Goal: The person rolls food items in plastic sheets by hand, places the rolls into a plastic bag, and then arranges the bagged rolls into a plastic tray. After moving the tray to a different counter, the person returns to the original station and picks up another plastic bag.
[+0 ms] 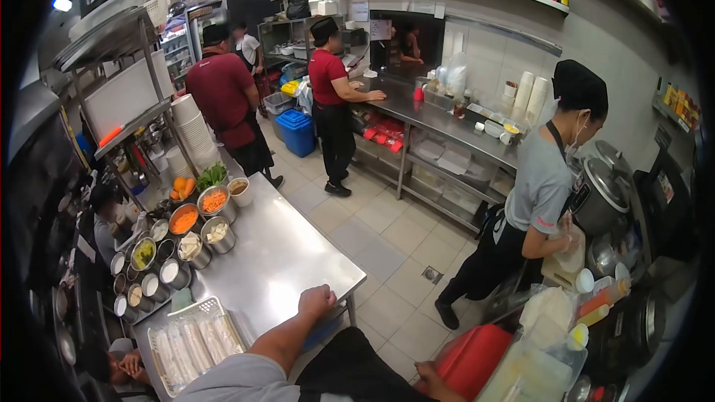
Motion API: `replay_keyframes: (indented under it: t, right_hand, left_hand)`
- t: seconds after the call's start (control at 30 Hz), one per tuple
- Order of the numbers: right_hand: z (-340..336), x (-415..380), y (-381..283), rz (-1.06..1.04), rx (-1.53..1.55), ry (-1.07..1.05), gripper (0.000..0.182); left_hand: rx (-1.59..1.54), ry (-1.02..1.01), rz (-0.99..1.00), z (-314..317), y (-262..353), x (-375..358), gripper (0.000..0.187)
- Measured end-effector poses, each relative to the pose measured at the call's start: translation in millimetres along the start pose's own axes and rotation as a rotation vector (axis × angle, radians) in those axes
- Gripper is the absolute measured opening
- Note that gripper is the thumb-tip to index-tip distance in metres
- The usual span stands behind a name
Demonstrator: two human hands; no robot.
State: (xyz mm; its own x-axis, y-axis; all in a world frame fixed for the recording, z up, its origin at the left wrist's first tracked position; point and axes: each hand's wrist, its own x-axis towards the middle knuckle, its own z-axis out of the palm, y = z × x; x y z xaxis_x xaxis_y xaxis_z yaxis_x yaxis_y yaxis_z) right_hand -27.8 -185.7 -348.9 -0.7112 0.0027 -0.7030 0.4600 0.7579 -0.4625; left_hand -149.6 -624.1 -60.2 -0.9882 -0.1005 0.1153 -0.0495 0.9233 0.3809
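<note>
My left hand [318,300] is closed in a fist and rests near the edge of the steel table [298,242]; nothing shows in it. Low in the view, my right hand [430,378] hangs beside a red bin [469,361], and its fingers are too partly seen to tell their state. Left of my left forearm, a white plastic basket [155,342] holds several long pale wrapped rolls [195,345]. Metal pots at the table's far left hold shredded carrot [214,201], white chunks [217,233] and pale sauces or powders.
A co-worker in grey [547,179] handles something pale beside a rice cooker [599,193] at right. Two people in red [328,74] stand further back, one at the long steel counter [417,100]. A blue bin [296,132] sits on the tiled floor [372,231].
</note>
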Motion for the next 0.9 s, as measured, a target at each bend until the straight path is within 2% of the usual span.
replay_keyframes:
  t: [0.03, 0.07, 0.17, 0.23, 0.27, 0.33, 0.4, 0.43, 0.57, 0.63, 0.67, 0.73, 0.83, 0.9]
  right_hand:
    - [11, 24, 27, -0.112, -0.086, -0.008, 0.061]
    - [10, 16, 21, -0.111, -0.082, -0.013, 0.061]
    - [4, -5, 12, 0.022, -0.011, 0.060, 0.061]
    - [33, 26, 48, -0.124, -0.289, 0.353, 0.058]
    - [42, 36, 55, -0.122, -0.289, 0.351, 0.058]
    - [57, 44, 67, -0.117, -0.197, 0.476, 0.052]
    - [12, -14, 6, 0.062, -0.115, 0.127, 0.049]
    - [-25, -65, -48, 0.156, -0.095, -0.042, 0.051]
    - [-7, -35, -34, 0.177, -0.018, -0.106, 0.046]
    - [9, -20, -9, -0.051, -0.068, -0.042, 0.038]
    - [9, -19, -8, -0.049, -0.066, -0.041, 0.038]
    - [-11, -46, -35, 0.192, 0.088, -0.004, 0.034]
    - [-9, -44, -24, 0.141, -0.028, 0.104, 0.038]
    - [45, 32, 58, -0.009, -0.203, 0.096, 0.045]
  left_hand:
    - [0.006, -0.003, 0.000, -1, 0, 0, 0.032]
    - [0.004, -0.016, -0.005, -2, 1, 0, 0.032]
    - [0.006, -0.035, -0.014, -5, 4, 0, 0.032]
    - [0.009, -0.039, -0.020, -6, 5, 2, 0.031]
    - [0.001, -0.029, -0.011, -6, 4, 2, 0.031]
    - [-0.006, -0.031, -0.009, -6, 4, 0, 0.030]
    - [-0.017, -0.025, -0.014, -9, 7, -1, 0.029]
    - [-0.015, -0.035, -0.019, -9, 7, -1, 0.029]
    - [-0.021, -0.003, -0.021, -5, 6, -1, 0.028]
    - [-0.016, 0.028, -0.018, -3, 6, 0, 0.028]
    - [-0.012, 0.036, -0.021, -3, 6, 0, 0.028]
    - [-0.010, 0.040, -0.022, -1, 5, -1, 0.028]
    - [-0.003, 0.037, -0.016, 4, 1, 0, 0.028]
    - [0.005, 0.046, -0.023, 6, 1, 1, 0.028]
